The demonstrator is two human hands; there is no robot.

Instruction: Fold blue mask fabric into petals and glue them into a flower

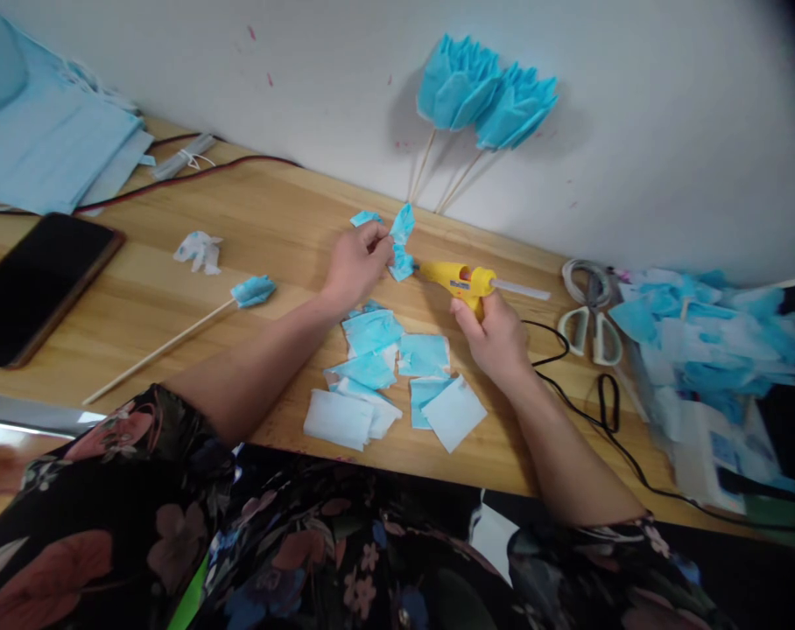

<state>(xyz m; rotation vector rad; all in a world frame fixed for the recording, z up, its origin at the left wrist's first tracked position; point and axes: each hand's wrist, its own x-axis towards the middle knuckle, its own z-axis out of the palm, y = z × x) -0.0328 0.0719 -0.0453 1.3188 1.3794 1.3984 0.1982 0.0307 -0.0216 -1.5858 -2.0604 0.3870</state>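
My right hand (499,339) is wrapped round the handle of a yellow hot glue gun (451,275), a clear glue stick poking out of its back. The gun's nozzle points left at a crumpled blue fabric petal (402,262). My left hand (355,267) pinches the edge of the blue pieces there, fingers closed. Just above rises another blue petal (404,224), and a small blue piece (366,219) lies behind my left fingers. Nearer to me, several cut blue and white fabric squares (373,332) lie between my forearms. The fingertip contact is partly hidden.
Two blue fabric flowers (460,83) on sticks lean against the wall. A small bud on a stick (253,290), a white scrap (199,251), a phone (43,289) and face masks (56,122) lie left. Scissors (592,324), a black cord (572,411) and a scrap pile (713,332) are right.
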